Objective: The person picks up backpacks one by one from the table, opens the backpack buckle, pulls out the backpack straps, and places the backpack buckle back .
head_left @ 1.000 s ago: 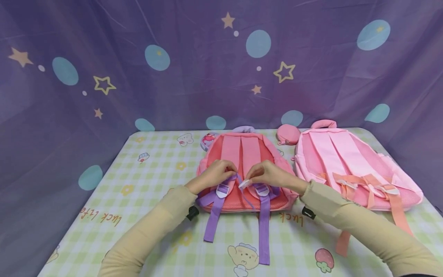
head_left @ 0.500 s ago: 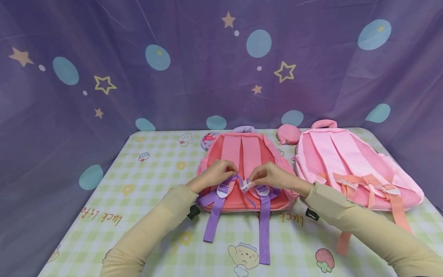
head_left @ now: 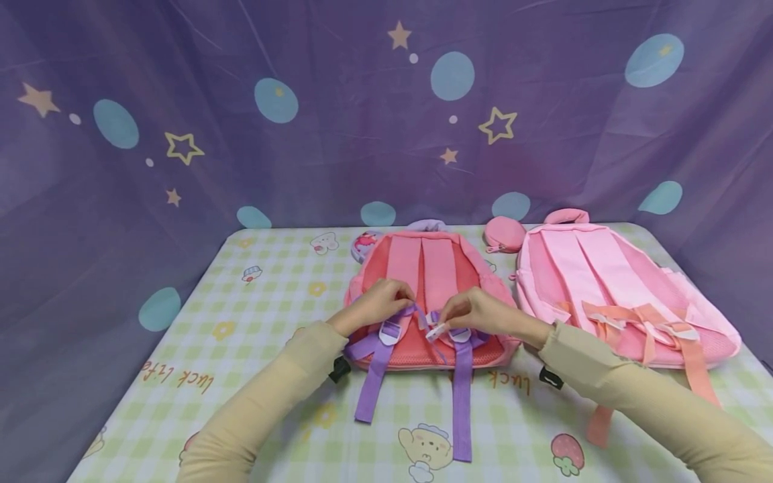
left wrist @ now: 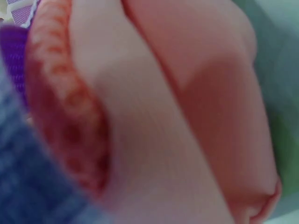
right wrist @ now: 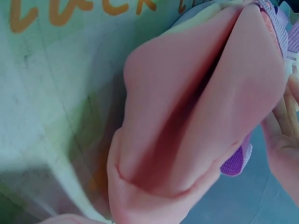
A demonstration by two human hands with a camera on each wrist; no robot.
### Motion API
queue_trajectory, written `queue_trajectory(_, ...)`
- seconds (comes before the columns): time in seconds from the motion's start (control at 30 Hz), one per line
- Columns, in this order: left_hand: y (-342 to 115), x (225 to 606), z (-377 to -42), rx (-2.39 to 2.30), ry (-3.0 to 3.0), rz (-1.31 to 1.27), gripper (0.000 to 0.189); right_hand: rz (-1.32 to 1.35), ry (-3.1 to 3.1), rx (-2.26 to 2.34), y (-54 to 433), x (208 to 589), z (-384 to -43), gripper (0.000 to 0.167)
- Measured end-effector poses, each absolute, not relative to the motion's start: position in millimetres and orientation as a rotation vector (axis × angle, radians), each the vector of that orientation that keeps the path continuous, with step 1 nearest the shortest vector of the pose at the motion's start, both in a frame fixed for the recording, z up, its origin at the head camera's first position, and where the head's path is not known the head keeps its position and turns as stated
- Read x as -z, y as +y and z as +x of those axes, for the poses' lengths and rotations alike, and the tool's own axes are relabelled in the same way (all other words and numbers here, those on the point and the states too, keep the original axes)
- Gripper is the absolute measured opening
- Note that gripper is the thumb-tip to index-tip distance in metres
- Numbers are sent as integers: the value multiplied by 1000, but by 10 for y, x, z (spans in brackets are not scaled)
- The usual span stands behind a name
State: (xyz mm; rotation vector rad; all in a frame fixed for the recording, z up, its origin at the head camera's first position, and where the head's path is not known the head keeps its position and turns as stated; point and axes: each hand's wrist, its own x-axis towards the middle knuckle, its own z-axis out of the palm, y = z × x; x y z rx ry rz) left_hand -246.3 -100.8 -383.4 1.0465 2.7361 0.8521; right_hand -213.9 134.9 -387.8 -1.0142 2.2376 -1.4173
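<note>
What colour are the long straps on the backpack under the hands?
Purple straps on the coral-pink backpack; the head view shows them best.

Table [head_left: 272, 349] under a green-and-white checked cloth, filling the lower half of the head view. Printed on the cloth: small bears, flowers, a strawberry at lower right, orange lettering near the lower left and at lower centre. At frame centre, lying flat with back panel up: coral backpack [head_left: 430, 268], its two purple straps [head_left: 461, 402] trailing toward the bottom edge over the cloth. Just right of it, near but apart: light pink backpack [head_left: 604, 282], also back up, peach straps [head_left: 694, 362] running off toward lower right. Between the two bags' tops, at the far edge: small round pink pouch [head_left: 503, 233].
</note>
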Motion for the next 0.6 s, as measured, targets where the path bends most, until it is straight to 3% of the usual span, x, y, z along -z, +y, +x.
queue_trajectory(0.6, -1011, 3861, -2498, -887, 2737, 982, 8, -1039, 2221, 1394, 1383, 3870, -2087, 6)
